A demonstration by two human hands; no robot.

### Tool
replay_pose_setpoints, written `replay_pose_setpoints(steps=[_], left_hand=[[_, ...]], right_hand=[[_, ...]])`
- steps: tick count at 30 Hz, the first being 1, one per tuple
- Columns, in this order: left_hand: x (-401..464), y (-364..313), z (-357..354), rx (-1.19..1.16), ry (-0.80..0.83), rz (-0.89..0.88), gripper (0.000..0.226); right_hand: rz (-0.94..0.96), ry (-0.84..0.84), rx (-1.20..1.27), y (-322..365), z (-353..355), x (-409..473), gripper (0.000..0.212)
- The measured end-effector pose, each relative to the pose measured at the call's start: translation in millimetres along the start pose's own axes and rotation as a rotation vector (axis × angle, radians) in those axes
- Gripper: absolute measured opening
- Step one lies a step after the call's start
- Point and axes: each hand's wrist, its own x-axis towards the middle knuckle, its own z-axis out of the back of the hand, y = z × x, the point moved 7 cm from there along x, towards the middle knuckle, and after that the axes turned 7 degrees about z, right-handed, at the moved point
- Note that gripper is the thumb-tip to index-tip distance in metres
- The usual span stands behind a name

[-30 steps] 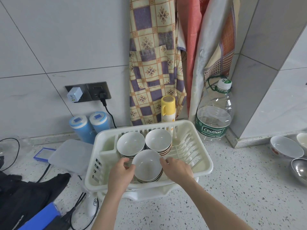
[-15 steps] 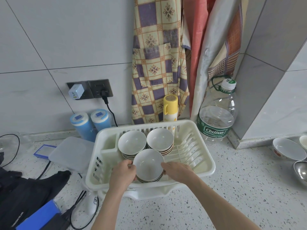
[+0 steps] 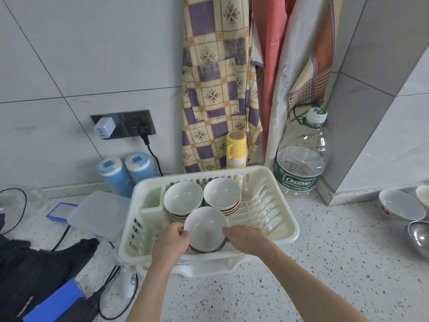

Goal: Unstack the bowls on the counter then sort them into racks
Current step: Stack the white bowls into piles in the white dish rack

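Left hand (image 3: 171, 240): fingers curled on the near stack of bowls (image 3: 205, 230), left rim.
Right hand (image 3: 247, 239): grips its right rim.
Stack: near edge of white dish rack (image 3: 282, 211).
Behind: two more bowl stacks (image 3: 202, 198).

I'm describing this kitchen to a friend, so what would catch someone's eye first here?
First, the white dish rack at the centre of the speckled counter, holding three stacks of white bowls. The left hand and right hand grip the nearest stack on either side. Behind hangs a checked apron, with a large water bottle to the right.
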Motion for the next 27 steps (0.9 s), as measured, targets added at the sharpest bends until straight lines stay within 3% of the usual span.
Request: replay_pose_setpoints(steps=[4, 9, 11, 16, 23, 27], left_hand=[[-1, 2, 0, -0.034, -0.026, -0.017, 0.02], [-6, 2, 3, -0.108, -0.069, -0.083, 0.033], [-10, 1, 7, -0.22, -0.081, -0.12, 0.026], [-23, -1, 16, -0.52, -0.012, -0.066, 0.012], [-65, -29, -25, -0.612, 0.111, -0.098, 0.019], [-92, -49, -72, -0.581, 0.187, -0.112, 0.021]], right_hand=[[-0.072, -0.141, 0.014, 1, 5, -6, 0.054], [-0.027, -0.444, 0.03, 4, 19, -19, 0.044], [0.027, -0.561, 0.163, 0, 23, -26, 0.039], [0.205, -0.677, 0.67, -11, 33, -49, 0.024], [0.174, -0.83, 1.198, -60, 28, -112, 0.024], [0.046, -0.863, 1.328, -118, 8, -155, 0.03]])
